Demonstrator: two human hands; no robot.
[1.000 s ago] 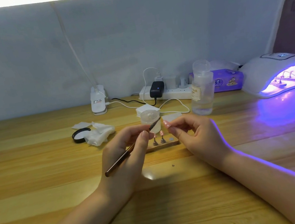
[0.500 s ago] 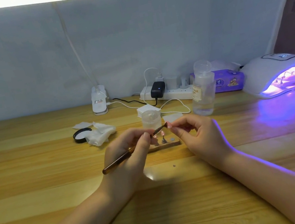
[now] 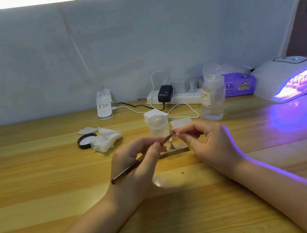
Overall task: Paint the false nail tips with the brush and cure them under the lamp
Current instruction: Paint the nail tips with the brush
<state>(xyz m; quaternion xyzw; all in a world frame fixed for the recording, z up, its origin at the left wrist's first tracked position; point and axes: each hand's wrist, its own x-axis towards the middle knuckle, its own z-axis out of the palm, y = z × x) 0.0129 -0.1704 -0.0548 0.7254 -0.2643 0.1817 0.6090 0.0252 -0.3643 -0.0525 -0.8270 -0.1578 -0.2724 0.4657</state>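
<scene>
The right hand (image 3: 208,143) has lifted a nail tip (image 3: 174,131) off the stand (image 3: 175,150) and pinches it; the left hand (image 3: 135,158), gripping the brush (image 3: 136,163), has brought the bristles onto it, so painting is starting above the tabletop (image 3: 36,178).

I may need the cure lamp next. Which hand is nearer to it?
Right. The right hand is left of the lamp, pinching a nail tip; the left hand is farther left.

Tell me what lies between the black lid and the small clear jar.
In the head view, a crumpled white wipe lies between the black lid and the clear jar.
</scene>
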